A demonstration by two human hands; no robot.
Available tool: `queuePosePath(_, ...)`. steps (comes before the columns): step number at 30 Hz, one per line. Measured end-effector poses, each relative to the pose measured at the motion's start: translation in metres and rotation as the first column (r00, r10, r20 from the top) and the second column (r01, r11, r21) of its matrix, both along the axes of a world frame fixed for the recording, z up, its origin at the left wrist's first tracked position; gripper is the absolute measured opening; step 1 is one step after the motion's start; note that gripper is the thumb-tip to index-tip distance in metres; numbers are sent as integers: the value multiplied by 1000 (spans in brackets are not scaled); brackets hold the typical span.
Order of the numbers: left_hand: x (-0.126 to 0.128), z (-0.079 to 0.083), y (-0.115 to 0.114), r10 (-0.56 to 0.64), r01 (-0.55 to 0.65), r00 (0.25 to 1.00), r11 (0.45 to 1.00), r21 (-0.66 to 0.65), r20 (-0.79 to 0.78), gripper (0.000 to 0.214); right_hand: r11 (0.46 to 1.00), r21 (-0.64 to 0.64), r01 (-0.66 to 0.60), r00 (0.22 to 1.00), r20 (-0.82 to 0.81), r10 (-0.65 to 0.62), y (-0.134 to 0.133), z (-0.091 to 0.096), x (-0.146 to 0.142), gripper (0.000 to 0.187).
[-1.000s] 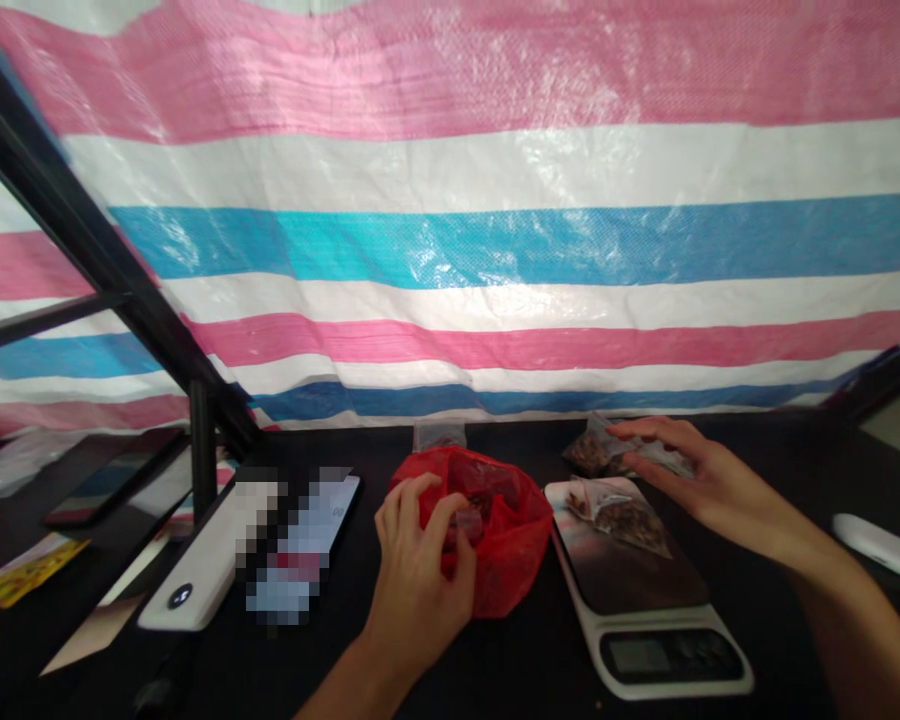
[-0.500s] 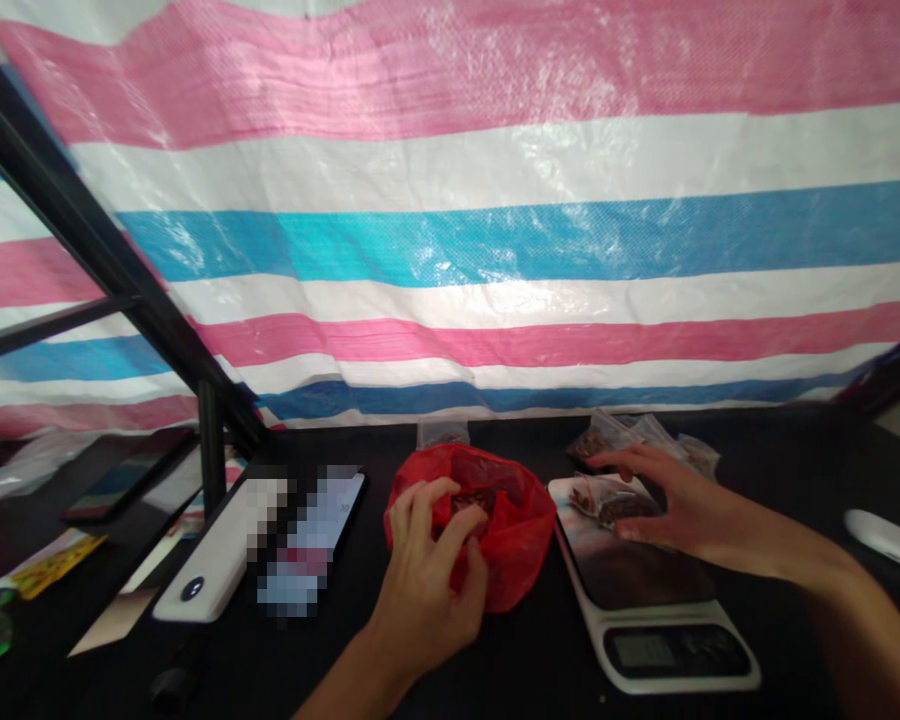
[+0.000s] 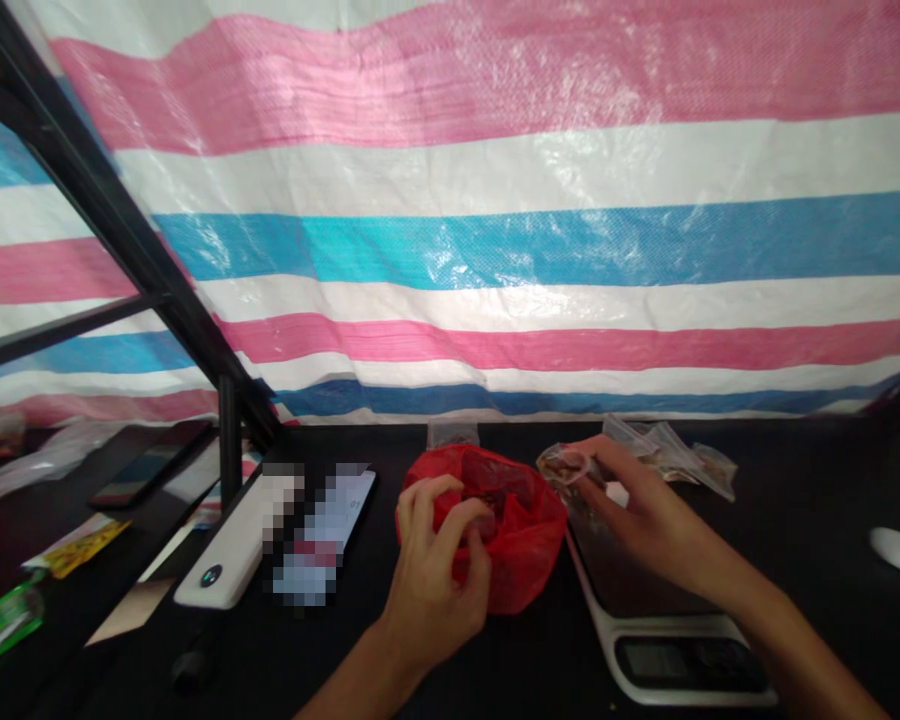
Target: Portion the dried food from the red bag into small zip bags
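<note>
A: Head view, what is hidden?

B: The left hand (image 3: pixel 435 575) curls its fingers into the mouth of the red bag (image 3: pixel 521 545). The fingertips are buried, so I cannot tell whether they grip film or contents. The right hand (image 3: pixel 649 520) pinches a clear pouch (image 3: pixel 562 463) of brown bits, lifted just past its fingertips and beside the bag's rim. Its forearm covers part of the scale (image 3: pixel 667 640) plate, and the display is too dark to read.

A: Edges, room?

B: The scale's near corner runs to the bottom edge. Loose pouches (image 3: pixel 679 450) lie just beyond the right hand. A power bank (image 3: pixel 232 550) lies well left of the left hand, with bare dark table (image 3: pixel 795 500) to the right.
</note>
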State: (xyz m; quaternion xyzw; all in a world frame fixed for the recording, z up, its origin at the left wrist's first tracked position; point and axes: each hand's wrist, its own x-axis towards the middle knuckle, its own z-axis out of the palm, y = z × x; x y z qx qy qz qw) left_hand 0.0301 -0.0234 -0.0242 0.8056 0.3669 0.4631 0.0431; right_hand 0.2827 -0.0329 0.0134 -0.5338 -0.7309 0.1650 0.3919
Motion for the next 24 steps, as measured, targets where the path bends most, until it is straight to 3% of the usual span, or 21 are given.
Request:
queuePosePath(4,0,1,1,26,-27,1000,1000,1,12,31,996,81,28,985,167,-41,1,-10,-35,20)
queuePosePath(9,0,4,0,21,-21,1000,1000,2,16,32,993,119,-5,933,357,-38,5,-19,-45,26)
queuePosePath(20,2,2,-1,24,-21,996,999,-38,87,34,999,37,17,989,148,-22,12,-30,-49,48)
queuePosePath(24,2,3,1,40,-38,992,999,-19,120,35,999,-6,41,995,95,-40,14,-32,-45,47)
